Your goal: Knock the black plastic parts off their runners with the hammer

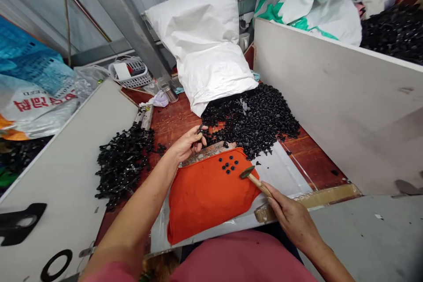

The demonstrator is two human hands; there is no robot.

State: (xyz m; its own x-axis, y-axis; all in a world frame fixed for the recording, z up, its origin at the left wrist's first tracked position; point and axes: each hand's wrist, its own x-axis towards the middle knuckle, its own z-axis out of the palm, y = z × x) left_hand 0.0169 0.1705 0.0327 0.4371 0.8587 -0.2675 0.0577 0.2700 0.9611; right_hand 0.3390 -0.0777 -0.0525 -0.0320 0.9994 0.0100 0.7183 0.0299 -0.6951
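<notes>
My right hand (pixel 291 216) is wrapped round the wooden handle of a small hammer (pixel 261 184). The hammer's dark green head is over the right part of an orange cloth (pixel 205 198), beside several small round black pieces (pixel 228 165). Beyond the cloth's back edge, my left hand (pixel 190 144) is closed, with a small black plastic part (pixel 201 129) between thumb and fingers. That part's exact shape is hard to make out. Near the left hand lies a large heap of small black plastic parts (pixel 264 116), spilling from a white sack (pixel 214 61).
Another pile of black, stem-like parts (pixel 125 161) lies left of my left forearm. Pale boards (pixel 330 105) wall the reddish wooden table (pixel 168 116) on both sides. At the back left are a white basket (pixel 132 77) and a metal cup (pixel 169 91). A stone-like slab (pixel 208 153) borders the cloth.
</notes>
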